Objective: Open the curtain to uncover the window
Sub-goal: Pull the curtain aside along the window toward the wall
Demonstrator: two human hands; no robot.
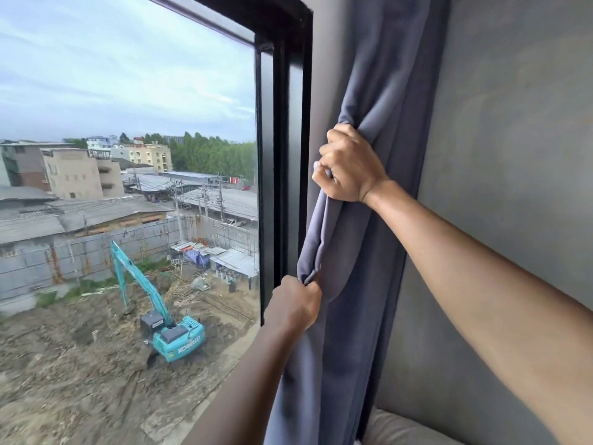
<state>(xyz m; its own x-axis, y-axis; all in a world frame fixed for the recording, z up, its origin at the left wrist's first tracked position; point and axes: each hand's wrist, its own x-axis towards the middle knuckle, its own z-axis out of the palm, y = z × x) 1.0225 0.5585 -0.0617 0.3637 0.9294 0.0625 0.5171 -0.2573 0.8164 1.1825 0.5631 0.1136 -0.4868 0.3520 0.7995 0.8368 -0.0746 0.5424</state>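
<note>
The long grey-blue fabric curtain is bunched just right of the black metal window frame, glass uncovered. The risk now, as I judge it: let go early and the loose folds could spread across the frame again, or a hard tug could strain the hidden top fittings. 2 fists on it: the right hand is clenched tight round the gather, above; the left hand is closed on the hemmed edge, beside the frame's lower stretch.
</note>
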